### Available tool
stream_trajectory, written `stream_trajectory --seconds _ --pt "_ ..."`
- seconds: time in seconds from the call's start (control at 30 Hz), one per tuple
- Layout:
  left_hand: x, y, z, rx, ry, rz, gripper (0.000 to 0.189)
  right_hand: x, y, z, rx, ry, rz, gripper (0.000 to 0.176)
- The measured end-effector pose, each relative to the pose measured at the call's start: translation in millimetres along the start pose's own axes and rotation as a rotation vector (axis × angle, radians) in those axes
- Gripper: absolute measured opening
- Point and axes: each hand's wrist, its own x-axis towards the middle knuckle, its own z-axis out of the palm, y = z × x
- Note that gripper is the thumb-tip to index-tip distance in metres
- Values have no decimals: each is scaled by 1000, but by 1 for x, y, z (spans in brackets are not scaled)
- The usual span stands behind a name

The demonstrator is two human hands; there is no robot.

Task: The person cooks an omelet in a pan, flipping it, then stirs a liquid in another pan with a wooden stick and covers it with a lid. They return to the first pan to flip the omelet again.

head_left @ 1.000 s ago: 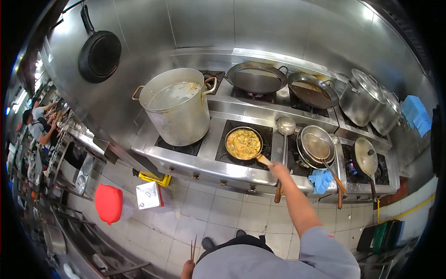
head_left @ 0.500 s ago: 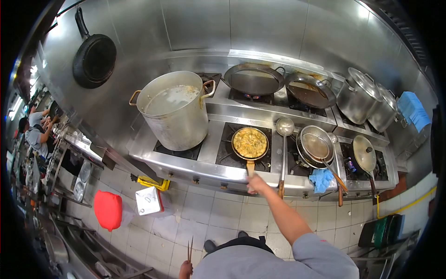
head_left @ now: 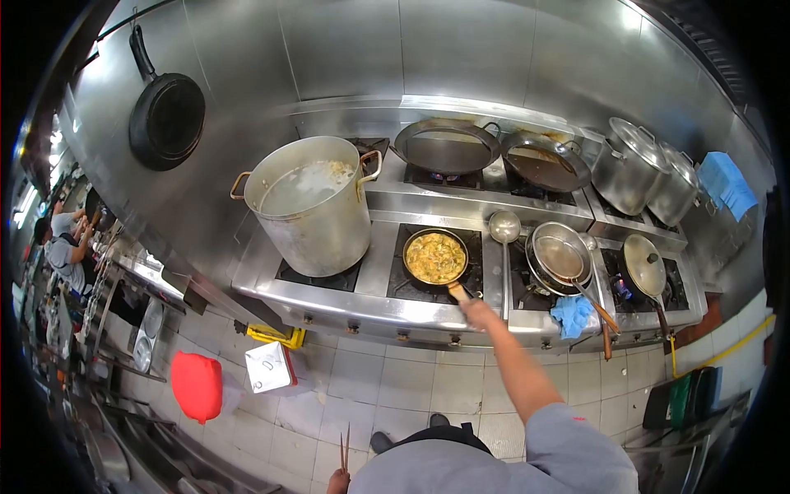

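My right hand (head_left: 475,313) is closed round the wooden handle (head_left: 457,292) of a small black frying pan. Yellow food (head_left: 436,256) with darker bits fills the pan, which is over the front middle burner (head_left: 403,280). Low in the view, my left hand (head_left: 338,481) grips a pair of chopsticks (head_left: 345,449) that point upward, away from the stove. A long-handled ladle (head_left: 504,226) lies just right of the pan.
A large pot (head_left: 317,214) of cloudy liquid stands left of the pan. Two wide pans (head_left: 447,148) and lidded pots (head_left: 629,169) sit behind. Strainers (head_left: 561,251) are at right. A red stool (head_left: 197,387) is on the floor. People (head_left: 70,247) are at far left.
The pan has shifted slightly left, and its handle now angles to the right. My right hand has moved right with it. My left hand still holds the chopsticks.
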Motion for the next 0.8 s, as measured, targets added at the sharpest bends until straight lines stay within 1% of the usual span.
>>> stream_trajectory --seconds 0.03,0.1,0.13,0.2,0.27,0.33,0.4,0.47,0.53,0.57,0.63,0.67,0.7,0.73,0.77,0.8 --pt "3 -11 0 18 5 -6 25 23 25 -8 -285 205 -142 39" --pt "17 -36 3 64 10 -14 25 -39 -18 -53 -384 367 56 37" --pt "21 -44 3 86 10 -19 25 -36 -12 -59 -385 372 64 37" --pt "27 -56 3 113 9 -27 26 -32 -4 -67 -493 487 105 40" --pt "31 -62 1 126 13 -26 27 -37 -2 -60 -493 515 79 40" --pt "29 -59 0 122 18 -22 27 -53 -15 -42 -205 479 71 37" --pt "26 -51 0 105 22 -13 28 -4 9 13 -192 368 -43 35" --pt "24 -40 0 75 27 1 29 -37 -38 43 421 -10 89 31" --pt "18 -24 -2 32 37 15 29 -75 -74 62 663 -89 101 28" --pt "13 -13 -3 13 40 26 30 -75 -74 64 664 -92 96 28" --pt "9 0 -2 -23 32 44 31 -70 -65 59 778 -136 84 25" --pt "8 3 -1 -37 30 50 31 -59 -59 57 770 -142 87 25" --pt "8 4 0 -49 34 57 31 -37 -47 61 813 -80 59 24" --pt "8 3 -1 -57 36 60 32 -37 -52 56 861 -15 32 24" --pt "7 4 -1 -69 43 67 32 -39 -59 57 804 42 36 22" --pt "6 3 -2 -44 34 61 32 -43 -66 58 810 45 37 22"
